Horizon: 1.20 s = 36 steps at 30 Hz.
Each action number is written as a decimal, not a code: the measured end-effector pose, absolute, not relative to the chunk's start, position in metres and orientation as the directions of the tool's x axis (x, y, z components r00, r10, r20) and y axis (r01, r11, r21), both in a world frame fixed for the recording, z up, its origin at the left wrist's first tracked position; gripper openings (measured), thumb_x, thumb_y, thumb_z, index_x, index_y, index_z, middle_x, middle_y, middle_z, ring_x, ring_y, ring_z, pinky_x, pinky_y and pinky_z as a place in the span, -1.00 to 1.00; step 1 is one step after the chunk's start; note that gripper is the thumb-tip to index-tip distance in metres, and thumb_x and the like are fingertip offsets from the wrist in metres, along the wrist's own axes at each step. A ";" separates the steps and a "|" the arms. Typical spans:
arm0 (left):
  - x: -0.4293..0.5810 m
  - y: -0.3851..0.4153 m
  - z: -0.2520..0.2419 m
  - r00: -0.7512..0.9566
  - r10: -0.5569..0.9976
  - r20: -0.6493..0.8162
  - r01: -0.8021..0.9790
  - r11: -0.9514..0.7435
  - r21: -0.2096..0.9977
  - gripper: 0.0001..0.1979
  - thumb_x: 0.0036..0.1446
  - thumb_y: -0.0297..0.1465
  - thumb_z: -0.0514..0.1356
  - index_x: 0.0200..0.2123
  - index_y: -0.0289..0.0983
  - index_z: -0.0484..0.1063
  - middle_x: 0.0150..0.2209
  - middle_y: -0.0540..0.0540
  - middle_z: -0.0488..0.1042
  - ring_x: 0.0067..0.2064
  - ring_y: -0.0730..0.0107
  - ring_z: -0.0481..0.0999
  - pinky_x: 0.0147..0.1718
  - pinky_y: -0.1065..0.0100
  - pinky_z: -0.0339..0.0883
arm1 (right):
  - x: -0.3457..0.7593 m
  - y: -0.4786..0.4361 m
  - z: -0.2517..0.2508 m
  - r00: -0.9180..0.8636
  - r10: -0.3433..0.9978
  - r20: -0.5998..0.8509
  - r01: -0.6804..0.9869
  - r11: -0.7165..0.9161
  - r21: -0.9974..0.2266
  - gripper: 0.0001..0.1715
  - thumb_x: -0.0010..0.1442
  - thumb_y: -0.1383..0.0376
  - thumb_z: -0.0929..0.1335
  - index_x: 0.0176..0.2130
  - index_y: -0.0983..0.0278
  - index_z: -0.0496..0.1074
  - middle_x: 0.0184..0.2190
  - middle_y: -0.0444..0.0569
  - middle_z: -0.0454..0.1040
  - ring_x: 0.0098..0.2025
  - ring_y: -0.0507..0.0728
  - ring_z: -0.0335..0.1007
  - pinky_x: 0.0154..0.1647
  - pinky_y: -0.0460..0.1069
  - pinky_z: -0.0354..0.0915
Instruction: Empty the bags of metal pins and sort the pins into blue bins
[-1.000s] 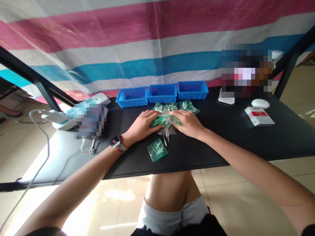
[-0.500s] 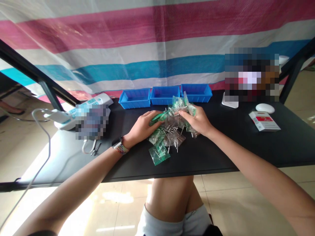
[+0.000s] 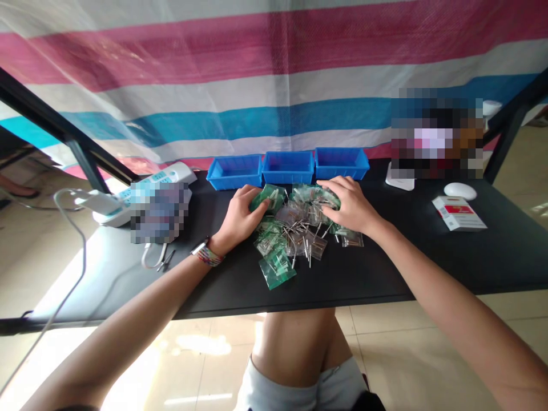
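Note:
A loose pile of small clear and green-tinted plastic bags lies on the black table, with thin metal pins (image 3: 309, 251) among them. My left hand (image 3: 243, 214) is at the pile's left side, its thumb over a small green plastic bag (image 3: 274, 197) and its fingers behind that bag. On the opposite side, my right hand (image 3: 351, 205) rests at the bags with thumb and fingers spread apart; its fingertips touch a green-tinted bag (image 3: 306, 193). Another green bag (image 3: 277, 268) lies flat at the front of the pile.
Behind the pile stand three blue bins: left (image 3: 235, 173), middle (image 3: 288, 168) and right (image 3: 341, 164). A power strip (image 3: 148, 188) with a cable lies left. To the right are a white and red box (image 3: 460, 214) and a white mouse-shaped object (image 3: 460, 190). A striped sheet hangs behind.
My hands have moved apart, the left one leftward and the right one slightly rightward. The heap of bags between them has dropped and spread flatter.

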<state>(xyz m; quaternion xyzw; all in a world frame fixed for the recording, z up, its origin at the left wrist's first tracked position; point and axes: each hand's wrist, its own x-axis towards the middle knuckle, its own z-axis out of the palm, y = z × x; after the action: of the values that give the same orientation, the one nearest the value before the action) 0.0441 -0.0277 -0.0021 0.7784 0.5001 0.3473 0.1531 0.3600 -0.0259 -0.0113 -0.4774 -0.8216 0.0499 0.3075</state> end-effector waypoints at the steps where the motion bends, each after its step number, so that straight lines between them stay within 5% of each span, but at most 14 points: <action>1: 0.044 -0.028 -0.002 0.257 0.884 0.391 0.679 -0.453 0.577 -0.64 0.36 -0.14 0.18 -0.02 -0.28 0.56 -0.01 -0.20 0.58 0.04 0.04 0.56 0.15 0.04 0.45 | 0.360 -0.028 -0.009 -0.381 0.815 0.436 0.747 0.550 -0.374 -0.29 0.19 0.27 0.43 0.32 0.22 0.46 0.09 0.15 0.53 0.14 0.45 0.40 0.24 0.35 0.27; 5: 0.044 -0.030 -0.001 0.253 0.866 0.432 0.645 -0.483 0.591 -0.46 0.29 -0.20 0.22 0.29 -0.25 0.40 0.14 -0.22 0.54 0.16 0.04 0.55 0.22 0.04 0.45 | 0.362 -0.037 -0.004 -0.476 0.795 0.375 0.690 0.602 -0.402 -0.14 0.20 0.22 0.47 0.43 0.15 0.32 0.24 0.15 0.45 0.26 0.46 0.34 0.32 0.37 0.24; 11: 0.042 -0.035 0.007 0.296 0.829 0.475 0.638 -0.542 0.547 -0.51 0.36 -0.17 0.17 0.26 -0.21 0.46 0.18 -0.22 0.49 0.16 0.05 0.56 0.23 0.05 0.45 | 0.364 -0.037 -0.004 -0.528 0.768 0.364 0.634 0.641 -0.432 0.05 0.14 -0.04 0.60 0.46 0.06 0.27 0.38 0.16 0.34 0.40 0.51 0.23 0.44 0.44 0.17; 15: 0.042 -0.039 0.010 0.347 0.793 0.500 0.654 -0.587 0.477 -0.46 0.40 -0.12 0.13 0.34 -0.20 0.42 0.29 -0.24 0.45 0.30 -0.02 0.46 0.33 0.01 0.34 | 0.361 -0.059 0.015 -0.477 0.774 0.416 0.591 0.633 -0.500 -0.19 0.28 -0.09 0.49 0.38 0.09 0.37 0.40 0.16 0.35 0.44 0.50 0.23 0.47 0.45 0.17; 19: 0.042 -0.039 0.007 0.472 0.776 0.419 0.673 -0.624 0.398 -0.45 0.43 -0.10 0.09 0.37 -0.15 0.43 0.41 -0.18 0.39 0.41 -0.09 0.33 0.42 -0.10 0.16 | 0.348 -0.137 0.036 -0.218 0.748 0.627 0.491 0.639 -0.591 -0.75 0.41 0.16 0.35 0.00 0.10 0.59 -0.08 0.11 0.63 -0.01 0.36 0.59 0.06 0.29 0.52; 21: 0.043 -0.039 0.004 0.514 0.786 0.345 0.693 -0.617 0.372 -0.44 0.44 -0.09 0.08 0.40 -0.12 0.42 0.45 -0.16 0.37 0.45 -0.13 0.27 0.43 -0.16 0.07 | 0.340 -0.189 0.033 -0.207 0.721 0.661 0.434 0.673 -0.598 -0.80 0.36 0.28 0.35 -0.10 0.05 0.57 -0.37 0.00 0.59 -0.33 0.27 0.56 -0.23 0.21 0.53; 23: 0.043 -0.038 0.000 0.527 0.801 0.285 0.715 -0.599 0.361 -0.41 0.45 -0.07 0.07 0.43 -0.11 0.38 0.48 -0.16 0.33 0.47 -0.16 0.23 0.44 -0.18 0.02 | 0.333 -0.237 0.018 -0.353 0.731 0.584 0.437 0.681 -0.588 -0.72 0.27 0.40 0.37 -0.11 0.03 0.53 -0.45 -0.09 0.56 -0.46 0.21 0.49 -0.30 0.18 0.52; 29: 0.044 -0.037 -0.003 0.533 0.811 0.242 0.729 -0.585 0.357 -0.38 0.47 0.00 0.01 0.45 -0.10 0.36 0.51 -0.14 0.28 0.49 -0.15 0.18 0.45 -0.16 -0.05 | 0.327 -0.322 -0.057 -0.427 0.871 0.241 0.620 0.476 -0.624 -0.78 0.19 0.44 0.33 -0.21 0.15 0.46 -0.34 -0.01 0.51 -0.37 0.23 0.53 -0.43 0.12 0.51; 36: 0.042 -0.038 -0.003 0.550 0.808 0.210 0.722 -0.587 0.367 -0.37 0.49 0.03 0.01 0.50 -0.04 0.27 0.54 -0.15 0.20 0.55 -0.26 0.08 0.46 -0.33 -0.19 | 0.331 -0.338 -0.091 -0.440 0.865 0.243 0.662 0.495 -0.563 -0.75 0.30 0.50 0.28 -0.27 0.17 0.43 -0.35 -0.01 0.47 -0.35 0.23 0.51 -0.38 0.11 0.53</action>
<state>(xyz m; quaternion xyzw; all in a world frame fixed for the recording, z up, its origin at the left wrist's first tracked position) 0.0423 -0.0377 -0.0030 0.8722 0.4384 0.1807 0.1197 0.3313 -0.3381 -0.0907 -0.4625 -0.8253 0.1968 0.2573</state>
